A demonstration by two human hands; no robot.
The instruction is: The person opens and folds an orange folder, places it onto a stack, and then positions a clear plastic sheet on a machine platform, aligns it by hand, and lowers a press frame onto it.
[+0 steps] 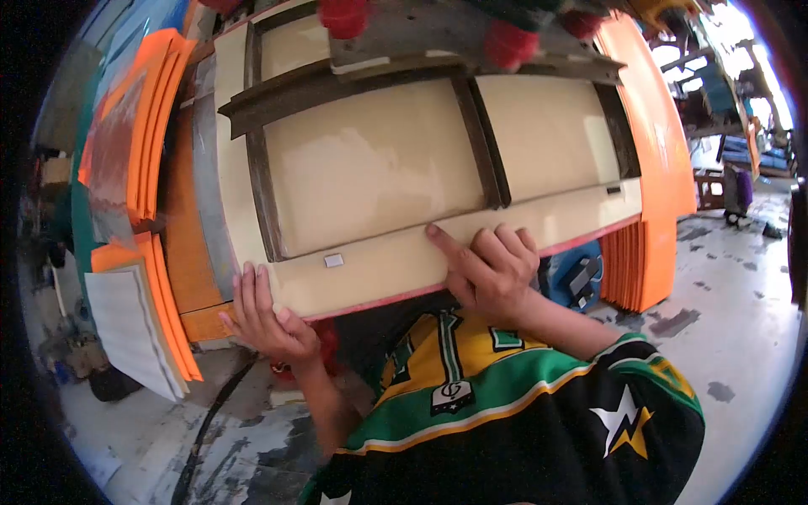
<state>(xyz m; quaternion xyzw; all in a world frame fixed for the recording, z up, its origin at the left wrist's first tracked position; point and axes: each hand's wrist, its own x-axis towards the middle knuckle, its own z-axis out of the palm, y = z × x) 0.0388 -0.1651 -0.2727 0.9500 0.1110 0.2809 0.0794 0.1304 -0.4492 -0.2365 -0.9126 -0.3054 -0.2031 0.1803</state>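
Observation:
A cream-coloured panel with a thin reddish edge lies before me, with a dark metal frame on top of it. My left hand rests at the panel's near left corner, its fingers stretched over the surface and apart. Over the near edge, my right hand stretches its index finger to the frame's front border, while the other fingers bend loosely and hold nothing visible. Between the hands, a small whitish rectangular piece sits on the panel. A small dark piece lies near the right end.
Orange sheets stand stacked on the left, with white sheets below them. More orange sheets hang at the right. Red clamp-like parts sit above the frame's far side. A dark cable crosses the stained floor.

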